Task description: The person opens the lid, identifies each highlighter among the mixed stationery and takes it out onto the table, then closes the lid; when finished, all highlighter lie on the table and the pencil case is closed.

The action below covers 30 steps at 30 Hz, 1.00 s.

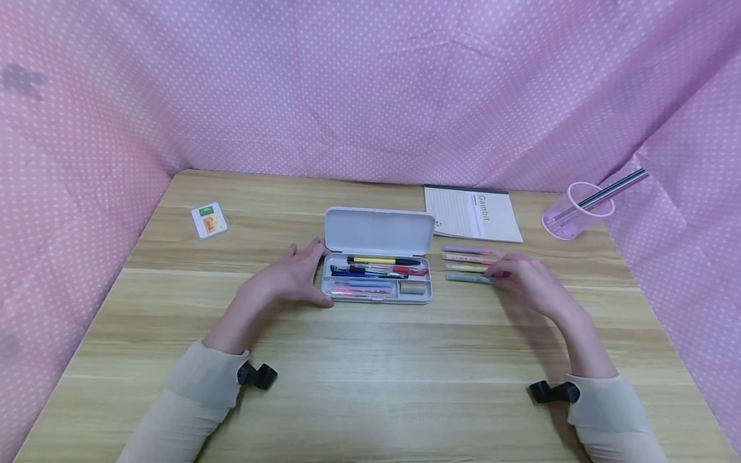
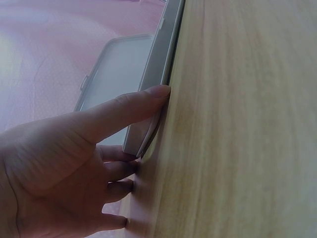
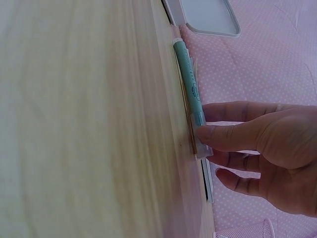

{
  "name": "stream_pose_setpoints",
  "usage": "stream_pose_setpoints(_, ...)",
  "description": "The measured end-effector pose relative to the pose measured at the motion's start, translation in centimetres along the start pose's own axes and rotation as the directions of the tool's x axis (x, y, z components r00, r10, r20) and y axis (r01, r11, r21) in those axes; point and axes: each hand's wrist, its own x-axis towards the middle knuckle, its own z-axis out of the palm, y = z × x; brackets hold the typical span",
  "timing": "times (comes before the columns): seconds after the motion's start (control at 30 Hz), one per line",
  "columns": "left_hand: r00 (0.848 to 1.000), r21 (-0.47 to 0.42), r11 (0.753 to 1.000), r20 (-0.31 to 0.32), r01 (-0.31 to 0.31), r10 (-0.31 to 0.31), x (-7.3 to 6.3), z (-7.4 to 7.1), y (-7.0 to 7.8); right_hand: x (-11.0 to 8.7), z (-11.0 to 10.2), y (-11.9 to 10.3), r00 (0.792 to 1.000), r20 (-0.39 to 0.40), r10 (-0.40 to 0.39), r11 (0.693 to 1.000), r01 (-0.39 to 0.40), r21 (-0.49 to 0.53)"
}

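Right hand (image 1: 523, 283): thumb and forefinger pinch the green marker (image 1: 463, 278) near its right end. The green marker is the nearest of 4 pens set in a row to the right of the pencil case (image 1: 418, 299). Behind it, in order, are the yellow pen (image 1: 460, 267), the pink pen (image 1: 463, 258) and the purple pen (image 1: 463, 249). Whether the green marker touches the bench (image 1: 347, 386) cannot be determined.

Left hand (image 1: 289, 276): fingers extended and spread at the left end of the pencil case; the thumb touches its front wall, with no grip around it.

Pencil case: lid (image 1: 379, 233) raised at the rear. The rear compartment contains several pens, including 1 yellow-and-black pen (image 1: 382, 261). The front left compartment contains further pens; the front right compartment contains 1 tan block (image 1: 412, 288).

Surroundings: the notebook (image 1: 500, 218) lies behind the row of pens. The pink cup (image 1: 558, 225), at the rear right, holds dark, slender sticks (image 1: 619, 184). A white square card (image 1: 210, 220) lies at the rear left. A pink dotted curtain (image 1: 370, 96) stands behind the bench.
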Motion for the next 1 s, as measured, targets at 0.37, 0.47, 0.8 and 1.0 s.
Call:
stream_pose_setpoints(0.37,1.000,0.002,1.000,0.011,-0.012,0.012,-0.04,-0.08,0.03,-0.21,0.00,0.06,1.000,-0.003,-0.005,1.000,0.005,-0.003)
stream_pose_setpoints(0.47,1.000,-0.005,1.000,0.011,-0.014,0.014,-0.14,-0.01,-0.01,-0.24,-0.08,-0.01,1.000,-0.009,-0.012,1.000,0.012,-0.008)
stream_pose_setpoints(0.8,1.000,-0.006,1.000,-0.002,-0.019,0.019,-0.10,-0.05,-0.10,-0.12,-0.17,-0.16,1.000,0.006,-0.008,1.000,0.008,-0.023)
stream_pose_setpoints(1.0,1.000,-0.008,1.000,-0.001,-0.011,0.011,-0.22,-0.09,-0.05,0.01,0.06,-0.02,0.999,0.032,0.006,1.000,-0.005,-0.022)
